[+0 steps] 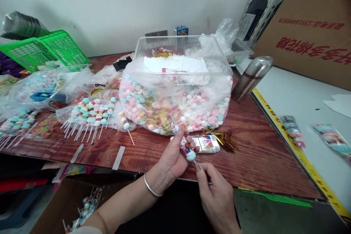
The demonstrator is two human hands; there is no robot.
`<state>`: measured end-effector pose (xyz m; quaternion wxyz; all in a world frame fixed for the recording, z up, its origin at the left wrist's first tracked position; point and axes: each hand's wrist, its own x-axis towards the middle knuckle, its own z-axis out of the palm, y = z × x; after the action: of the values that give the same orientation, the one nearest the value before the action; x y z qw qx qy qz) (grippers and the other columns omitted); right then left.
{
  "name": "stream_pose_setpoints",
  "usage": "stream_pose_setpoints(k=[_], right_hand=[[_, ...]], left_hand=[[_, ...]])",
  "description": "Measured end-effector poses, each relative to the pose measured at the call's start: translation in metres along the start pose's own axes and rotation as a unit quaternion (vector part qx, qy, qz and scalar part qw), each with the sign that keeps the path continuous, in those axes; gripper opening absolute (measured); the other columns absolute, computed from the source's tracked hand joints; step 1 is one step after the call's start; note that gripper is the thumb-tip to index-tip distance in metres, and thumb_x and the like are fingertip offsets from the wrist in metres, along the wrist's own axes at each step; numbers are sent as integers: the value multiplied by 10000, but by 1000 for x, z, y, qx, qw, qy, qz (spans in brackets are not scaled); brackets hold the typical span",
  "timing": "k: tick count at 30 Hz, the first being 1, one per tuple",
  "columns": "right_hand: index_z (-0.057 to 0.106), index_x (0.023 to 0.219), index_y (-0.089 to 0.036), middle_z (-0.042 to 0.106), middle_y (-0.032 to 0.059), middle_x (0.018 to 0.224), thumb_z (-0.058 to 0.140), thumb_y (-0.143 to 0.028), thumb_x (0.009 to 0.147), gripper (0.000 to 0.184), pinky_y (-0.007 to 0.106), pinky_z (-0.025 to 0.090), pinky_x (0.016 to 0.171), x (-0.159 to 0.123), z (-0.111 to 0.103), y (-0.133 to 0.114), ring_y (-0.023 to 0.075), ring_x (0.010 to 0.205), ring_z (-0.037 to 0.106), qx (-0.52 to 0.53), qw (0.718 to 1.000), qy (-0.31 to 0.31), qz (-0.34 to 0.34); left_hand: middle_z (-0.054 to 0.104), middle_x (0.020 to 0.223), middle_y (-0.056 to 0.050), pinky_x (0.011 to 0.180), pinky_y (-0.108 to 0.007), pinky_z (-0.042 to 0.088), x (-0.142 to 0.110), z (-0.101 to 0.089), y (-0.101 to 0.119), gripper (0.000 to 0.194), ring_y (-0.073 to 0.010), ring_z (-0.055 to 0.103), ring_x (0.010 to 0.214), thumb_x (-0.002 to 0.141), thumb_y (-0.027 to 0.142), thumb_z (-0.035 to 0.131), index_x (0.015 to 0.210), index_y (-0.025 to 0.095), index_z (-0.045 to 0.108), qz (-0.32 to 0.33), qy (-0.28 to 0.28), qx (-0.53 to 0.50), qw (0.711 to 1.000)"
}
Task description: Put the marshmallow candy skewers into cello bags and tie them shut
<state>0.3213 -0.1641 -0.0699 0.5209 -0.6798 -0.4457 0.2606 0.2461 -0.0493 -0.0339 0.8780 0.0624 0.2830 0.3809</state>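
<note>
My left hand (171, 159), with a silver bangle on its wrist, is closed around a candy skewer (187, 150) of pastel sweets in a printed clear wrapper. My right hand (216, 193) pinches the skewer's stick from below. Both hands hover over the front edge of the wooden table (255, 161). Just behind them lies a small stack of printed clear bags (207, 143) beside a bundle of gold twist ties (226, 139). A big plastic bag of loose pastel candies (175, 104) sits behind these.
Finished candy skewers (90, 115) lie in rows at the left, among more candy bags. A clear tub (175, 49), green baskets (46, 49) and a steel flask (251, 78) stand further back. Wrapped skewers (292, 128) rest on the white surface at the right. A cardboard box (74, 204) sits below.
</note>
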Motion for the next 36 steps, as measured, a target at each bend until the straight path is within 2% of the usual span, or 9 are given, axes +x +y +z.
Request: stream_pose_setpoints(k=[2,5,8,10,12,15,19,31,36], right_hand=[[577,690,-196,465,-37,539,544,-531,877,385,227,313,459,1,2,0,94,461,406,143,980,-64,119],[519,647,-194,261,-112,469,620,-607,801,453,201,242,411,4,4,-5,40,389,195,338,900,-117,249],[522,648,-186,198,-141,456,681,-567,776,432,198,291,435,9,7,-10,18,378,129,425,846,-129,295],[544,678,-181,197,-143,462,683,-553,781,410,194,298,435,12,9,-12,18,381,126,441,836,-122,302],[560,711,-179,241,-131,475,658,-574,790,415,190,288,421,15,11,-12,25,386,156,415,856,-107,290],[594,807,-183,352,-93,505,601,-598,816,415,191,273,402,13,8,-10,61,406,292,282,928,-87,227],[640,876,-190,579,-6,645,535,-497,881,325,226,430,563,8,2,-8,143,587,545,83,990,-57,97],[632,856,-187,716,82,805,419,-491,918,377,279,502,604,16,12,-3,210,681,674,-27,998,3,48],[439,1365,-145,625,177,1239,488,-412,902,536,367,533,746,12,15,4,277,1003,662,-151,985,78,-38]], left_hand=[[537,604,39,630,-247,505,-1,1,0,245,-79,525,535,817,346,707,809,138,576,-7,-6,-3,1000],[530,596,44,639,-249,508,-3,1,-1,264,-77,526,533,814,361,708,789,141,565,-15,-23,-5,1000],[522,591,48,628,-236,501,-4,1,-6,271,-76,530,535,805,365,717,781,143,563,-20,-35,6,999],[526,595,43,608,-222,489,-4,0,-10,278,-76,536,541,810,371,711,761,144,558,-15,-39,23,999],[534,602,34,588,-214,478,-4,0,-13,283,-84,551,560,815,373,704,746,144,552,-12,-34,35,999],[541,609,28,588,-223,477,-2,0,-11,282,-99,561,585,794,365,726,756,145,554,-9,-3,32,999],[532,597,36,646,-248,489,-2,-2,-12,284,-101,549,586,763,355,757,785,142,571,15,10,45,999],[663,768,-72,715,-225,474,-11,-7,-41,314,-122,608,700,826,397,674,885,90,655,12,10,118,993],[709,962,-90,842,-300,497,-9,-7,-39,318,-197,656,907,839,394,653,1061,167,674,11,27,134,991]])
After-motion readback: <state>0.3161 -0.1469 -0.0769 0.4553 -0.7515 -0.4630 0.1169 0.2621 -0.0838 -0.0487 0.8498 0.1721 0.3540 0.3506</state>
